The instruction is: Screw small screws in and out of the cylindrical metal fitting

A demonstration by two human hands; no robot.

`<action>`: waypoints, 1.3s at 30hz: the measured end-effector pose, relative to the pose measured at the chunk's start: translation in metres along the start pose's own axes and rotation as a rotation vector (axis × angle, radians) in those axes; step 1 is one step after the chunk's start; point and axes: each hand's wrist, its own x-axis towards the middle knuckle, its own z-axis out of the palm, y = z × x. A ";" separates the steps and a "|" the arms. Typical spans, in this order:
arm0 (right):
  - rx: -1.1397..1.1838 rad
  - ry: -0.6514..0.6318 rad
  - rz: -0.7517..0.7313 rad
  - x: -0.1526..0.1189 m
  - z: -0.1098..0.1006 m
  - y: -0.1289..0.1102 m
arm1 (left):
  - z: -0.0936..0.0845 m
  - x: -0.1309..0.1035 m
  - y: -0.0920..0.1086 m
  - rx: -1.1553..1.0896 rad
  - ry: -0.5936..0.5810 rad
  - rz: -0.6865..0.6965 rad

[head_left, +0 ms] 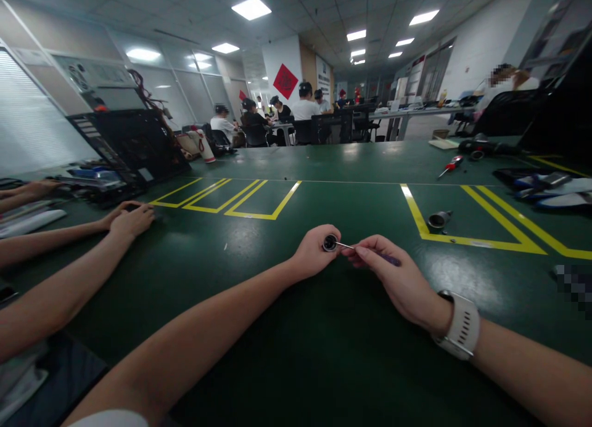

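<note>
My left hand (pixel 311 252) is closed around a small round connector (pixel 330 243), a metal ring with a dark inside, its open end turned up toward me. In my right hand (pixel 393 272) is a thin screwdriver (pixel 389 259) with a dark purple handle, pinched between thumb and fingers. The slim metal shaft points left and its tip meets the connector's rim; whether it reaches inside I cannot tell. Both hands are just above the green table (pixel 296 334). To the right, a metal connector shell (pixel 438 220) lies within yellow tape, beside tiny dark pieces.
On the left, a co-worker's hands (pixel 132 220) hold a small dark object. A red-handled screwdriver (pixel 452 164) lies at the back right, near a dark power tool (pixel 485 147). Yellow tape (pixel 252 216) marks boxes on the table. Tools (pixel 555 187) lie at the right edge.
</note>
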 end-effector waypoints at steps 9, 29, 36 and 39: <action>0.215 -0.028 0.091 0.004 -0.003 0.001 | 0.001 0.000 -0.004 -0.149 0.024 -0.010; -0.320 0.051 -0.110 -0.007 0.001 -0.001 | 0.001 -0.001 -0.001 0.107 0.073 0.002; -0.388 0.045 -0.126 -0.009 0.003 -0.004 | 0.001 -0.002 0.000 0.163 0.057 0.047; -0.354 0.043 -0.113 -0.007 0.003 -0.002 | 0.002 -0.002 -0.002 0.177 0.058 0.056</action>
